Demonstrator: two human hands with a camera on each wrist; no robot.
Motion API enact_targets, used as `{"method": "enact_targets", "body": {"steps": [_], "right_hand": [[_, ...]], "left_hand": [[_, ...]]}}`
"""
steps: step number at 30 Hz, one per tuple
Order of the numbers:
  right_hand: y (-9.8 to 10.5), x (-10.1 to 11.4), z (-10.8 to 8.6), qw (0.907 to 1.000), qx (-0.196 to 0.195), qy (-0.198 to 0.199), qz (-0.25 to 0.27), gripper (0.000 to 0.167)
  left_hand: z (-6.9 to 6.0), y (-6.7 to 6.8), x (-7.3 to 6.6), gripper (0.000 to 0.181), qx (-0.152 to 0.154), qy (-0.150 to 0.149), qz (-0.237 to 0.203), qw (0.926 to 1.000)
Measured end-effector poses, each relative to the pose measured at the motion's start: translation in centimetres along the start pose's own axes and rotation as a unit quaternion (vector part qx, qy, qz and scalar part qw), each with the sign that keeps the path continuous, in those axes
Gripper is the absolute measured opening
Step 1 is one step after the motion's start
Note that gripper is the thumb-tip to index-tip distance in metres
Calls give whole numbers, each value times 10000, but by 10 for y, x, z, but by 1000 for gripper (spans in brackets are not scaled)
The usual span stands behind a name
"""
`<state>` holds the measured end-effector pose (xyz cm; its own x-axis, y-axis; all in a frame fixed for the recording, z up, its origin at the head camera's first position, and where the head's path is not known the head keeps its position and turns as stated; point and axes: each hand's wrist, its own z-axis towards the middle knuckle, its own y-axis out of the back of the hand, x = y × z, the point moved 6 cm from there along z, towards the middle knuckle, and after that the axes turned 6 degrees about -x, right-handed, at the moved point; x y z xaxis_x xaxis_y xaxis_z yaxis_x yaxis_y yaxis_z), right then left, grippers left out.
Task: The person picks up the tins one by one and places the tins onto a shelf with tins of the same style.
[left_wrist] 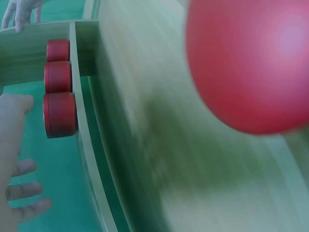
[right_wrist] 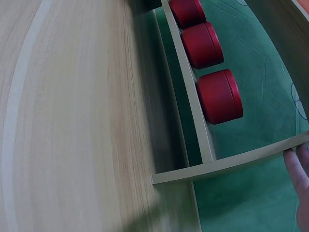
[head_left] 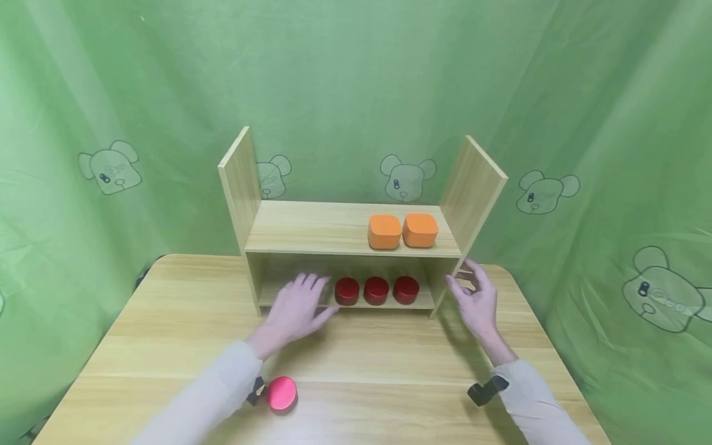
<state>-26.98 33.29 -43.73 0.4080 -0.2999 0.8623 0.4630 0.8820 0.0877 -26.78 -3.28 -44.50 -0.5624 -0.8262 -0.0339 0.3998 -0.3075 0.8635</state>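
Observation:
A light wooden two-tier shelf stands on the table. Three dark red round tins sit in a row on its lower board, and two orange rounded-square boxes are on the upper board at the right. My left hand, fingers spread and holding nothing, is at the lower level, left of the tins. With its fingertips, my right hand touches the shelf's right side panel from outside. Close to my left wrist, a pinkish-red round tin lies on the table.
The wooden table extends in front of the shelf and to both sides. A green curtain with mouse-like drawings hangs behind and around it. The shelf's tall left side panel rises above the upper board.

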Motion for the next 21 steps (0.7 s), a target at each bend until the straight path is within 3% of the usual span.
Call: {"method": "enact_targets", "body": {"steps": [6,21], "right_hand": [[2,-2,0,10000,-32,35,-76,49],[0,0,0,10000,-5,22,-29,51]], "left_hand": [[-16,7,3,67,-35,-213,-63,9997],[-68,15,13,69,336,-338,-562,9973]]}}
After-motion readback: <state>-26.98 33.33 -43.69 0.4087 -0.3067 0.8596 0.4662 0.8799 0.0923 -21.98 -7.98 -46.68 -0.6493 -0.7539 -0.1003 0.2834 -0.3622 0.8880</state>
